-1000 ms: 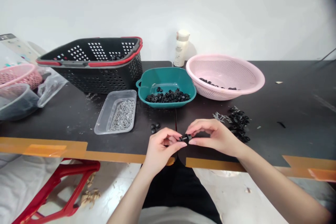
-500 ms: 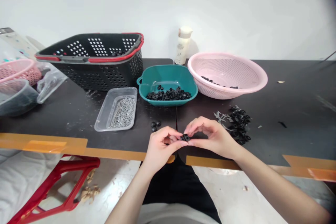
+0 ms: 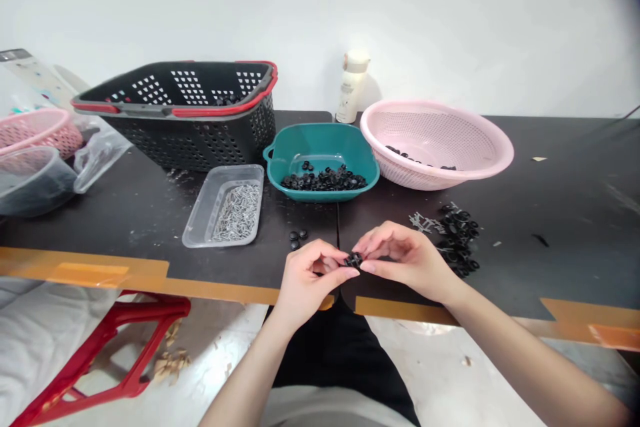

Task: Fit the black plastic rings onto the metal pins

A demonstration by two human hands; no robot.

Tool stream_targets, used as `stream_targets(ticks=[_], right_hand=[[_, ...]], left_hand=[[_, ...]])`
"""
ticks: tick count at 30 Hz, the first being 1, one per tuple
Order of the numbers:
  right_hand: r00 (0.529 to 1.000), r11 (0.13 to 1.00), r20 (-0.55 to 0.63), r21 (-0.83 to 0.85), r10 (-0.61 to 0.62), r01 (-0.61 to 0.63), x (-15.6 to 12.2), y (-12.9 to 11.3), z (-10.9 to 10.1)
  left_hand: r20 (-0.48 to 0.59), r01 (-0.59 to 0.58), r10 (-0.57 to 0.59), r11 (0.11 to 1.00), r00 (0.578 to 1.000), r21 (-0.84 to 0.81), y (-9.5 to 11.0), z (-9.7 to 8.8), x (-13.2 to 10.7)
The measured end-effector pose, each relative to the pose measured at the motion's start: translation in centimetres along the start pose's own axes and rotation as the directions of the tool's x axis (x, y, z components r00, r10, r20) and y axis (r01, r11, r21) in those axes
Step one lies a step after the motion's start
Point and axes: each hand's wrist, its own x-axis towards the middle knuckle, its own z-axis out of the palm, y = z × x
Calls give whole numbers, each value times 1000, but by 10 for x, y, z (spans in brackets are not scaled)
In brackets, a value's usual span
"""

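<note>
Between my fingertips, over the table's front edge, is a small black round part (image 3: 353, 260). My left hand (image 3: 316, 280) pinches it from the left with thumb and forefinger. From the right, my right hand (image 3: 400, 257) closes thumb and fingers on the same part. Its exact make-up is too small and partly covered to tell. Three black caps (image 3: 295, 237) lie on the table just left of my hands. To the right of my right hand sits a pile of black round parts (image 3: 459, 240), beside loose thin metal pins (image 3: 425, 221).
A teal basin (image 3: 325, 196) holds many black parts. To its left are a clear tray (image 3: 193, 230) of metal pins and a black basket (image 3: 200, 140) with red handles. A pink colander (image 3: 435, 179) and white bottle (image 3: 353, 90) stand behind. A red stool (image 3: 120, 347) is below left.
Both hands keep hold of the black part, which has turned slightly between the fingertips. The whole view has shifted a little.
</note>
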Motion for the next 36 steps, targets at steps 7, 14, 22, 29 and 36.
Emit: stream_targets(ticks=[7, 14, 22, 29, 36], right_hand=[[1000, 1000, -5, -15, -8, 8, 0, 0, 0], [999, 997, -6, -64, -53, 52, -1, 1, -1], [998, 996, 17, -52, -69, 69, -1, 2, -1], [1000, 1000, 16, 0, -9, 9, -2, 3, 3], [985, 975, 54, 144, 165, -172, -3, 6, 7]], left_hand=[[4, 3, -3, 1000, 1000, 25, 1, 0, 0], [-4, -17, 17, 999, 1000, 32, 1, 0, -1], [7, -32, 32, 998, 999, 52, 0, -1, 0], [0, 22, -22, 1000, 1000, 5, 0, 1, -2], [57, 4, -4, 1000, 998, 10, 1, 1, -1]])
